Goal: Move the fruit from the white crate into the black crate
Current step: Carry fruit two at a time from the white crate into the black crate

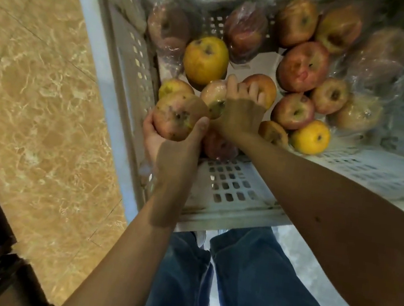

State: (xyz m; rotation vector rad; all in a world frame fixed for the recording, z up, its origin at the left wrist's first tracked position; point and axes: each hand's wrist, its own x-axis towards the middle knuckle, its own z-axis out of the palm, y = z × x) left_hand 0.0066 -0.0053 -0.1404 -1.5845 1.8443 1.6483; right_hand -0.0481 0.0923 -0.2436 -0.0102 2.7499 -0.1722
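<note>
Fingers of the left hand (200,127) are curled round a spotted apple (178,118), held just above the fruit at the left wall of the white crate (227,189). Fingers of the right hand (232,85) are bent down over a red apple (263,90) that lies on the crate floor; how firm that hold is, I cannot tell.

Around them lie the other apples (304,66) – red and yellow, some in clear plastic wrap (245,31), many touching. The black crate is not in view, so all the fruit seen sits in or over the white one.

The likely trouble is the right hand's top-down hold: it could let the red apple slip and roll into its neighbours. The spotted apple looks bruised, so a hard squeeze may break its skin. With both hands full, one might clip the crate wall – and an apple could drop to the tiled floor (39,82).
</note>
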